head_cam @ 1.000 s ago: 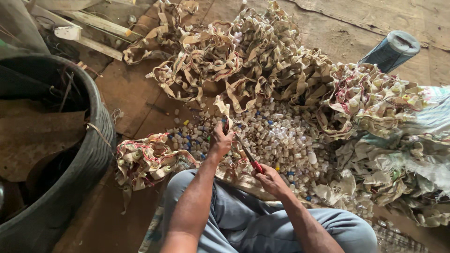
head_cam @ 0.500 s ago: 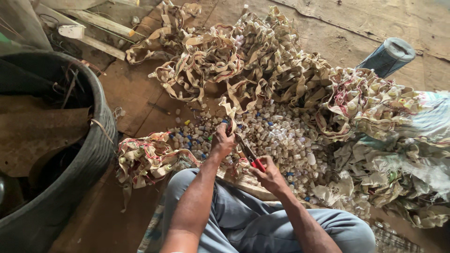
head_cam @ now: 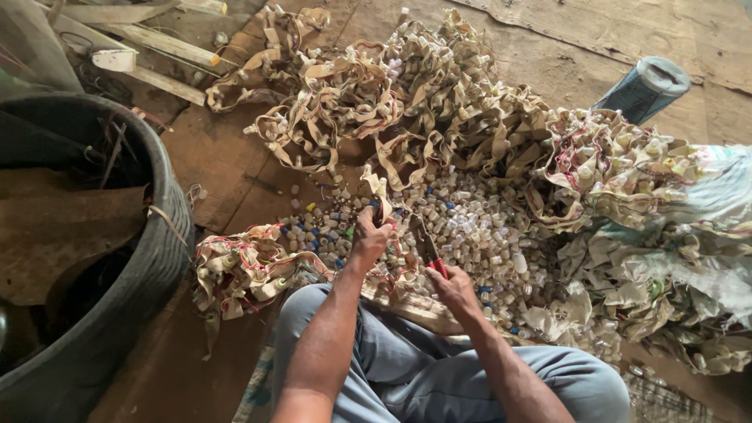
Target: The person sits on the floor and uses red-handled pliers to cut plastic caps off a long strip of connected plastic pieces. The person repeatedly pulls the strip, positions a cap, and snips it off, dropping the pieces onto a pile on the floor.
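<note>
Left hand (head_cam: 368,239) gripping a tan strip (head_cam: 376,188) as before; right hand (head_cam: 453,290) closed on red-handled cutters (head_cam: 429,249), now swung toward twelve o'clock.

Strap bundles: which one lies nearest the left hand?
The small bundle beside the left hand, alone by the black tub; the others are heaped beyond the loose caps.

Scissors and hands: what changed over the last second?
The right hand swung the red-handled scissors from a slant to more upright, the tip now further from the left hand. The left hand still pinches the tan strip upright. The pile of small caps and the black tub stayed put.
</note>
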